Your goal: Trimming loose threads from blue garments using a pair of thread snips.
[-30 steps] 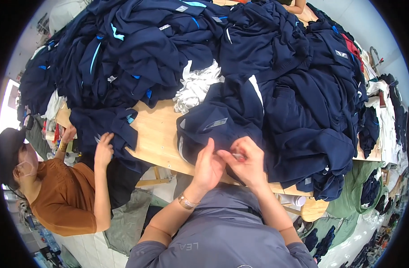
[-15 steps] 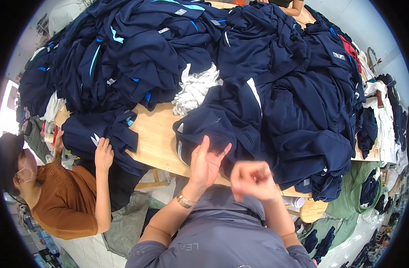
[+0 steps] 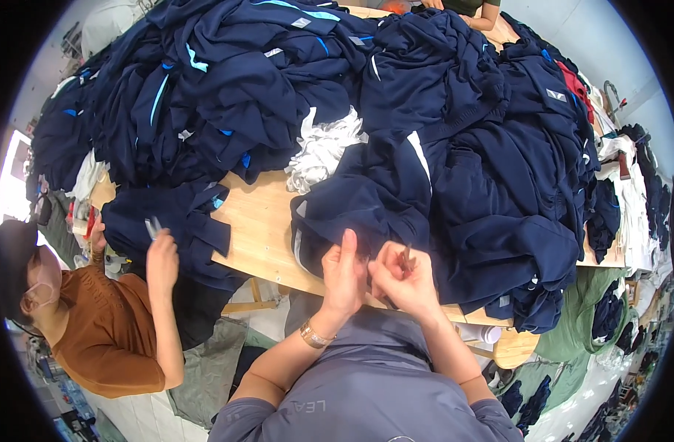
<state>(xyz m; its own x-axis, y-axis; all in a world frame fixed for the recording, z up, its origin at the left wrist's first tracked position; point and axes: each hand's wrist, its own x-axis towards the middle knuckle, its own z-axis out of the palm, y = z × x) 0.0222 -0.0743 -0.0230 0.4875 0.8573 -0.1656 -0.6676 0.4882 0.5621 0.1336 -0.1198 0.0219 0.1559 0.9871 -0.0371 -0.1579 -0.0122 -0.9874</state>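
Both my hands are close together over the table's near edge, in front of a heap of dark navy garments. My left hand (image 3: 344, 276) has its thumb stretched upward and its fingers apart from the thumb, with nothing seen in it; its fingertips are blurred beside the right hand. Curled fingers close my right hand (image 3: 405, 280) around a small dark, brownish thing (image 3: 408, 259), mostly hidden by the fingers. Just beyond lies a navy garment (image 3: 352, 210) with a light grey strip along its left edge.
White strips (image 3: 322, 151) lie bunched among large navy piles (image 3: 234, 88). At left, a co-worker (image 3: 112, 331) holds a small pale pointed tool over a navy garment (image 3: 190, 228). Another person (image 3: 469, 15) stands across the wooden table (image 3: 260, 228). A stool (image 3: 515, 346) stands at lower right.
My right hand has moved left and slightly up, next to my left hand. The left hand's spread fingers have drawn in a little. The co-worker's tool hand has moved slightly left.
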